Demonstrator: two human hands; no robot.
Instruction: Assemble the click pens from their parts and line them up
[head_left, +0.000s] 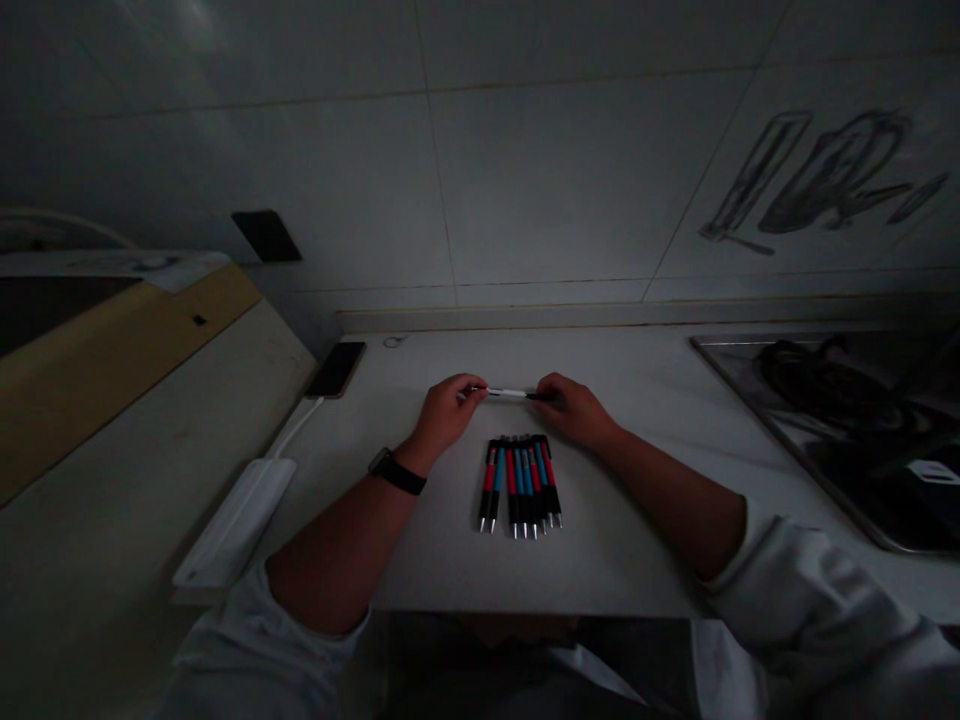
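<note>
A white pen with dark ends (510, 393) lies level between my two hands, just above or on the white counter; I cannot tell which. My left hand (448, 405) pinches its left end between thumb and fingers. At the other end, the fingers of my right hand (574, 408) close on the pen's dark part. Nearer to me, several red and blue pens with black grips (525, 485) lie side by side, their silver tips toward me. A small gap splits the two leftmost from the others. A dark watch (397, 472) is on my left wrist.
On the left a phone (337, 370) is plugged into a white cable that runs to a white power strip or adapter (236, 522). A gas stove (825, 430) is set into the counter (637, 560) at right. A tiled wall (547, 190) rises behind.
</note>
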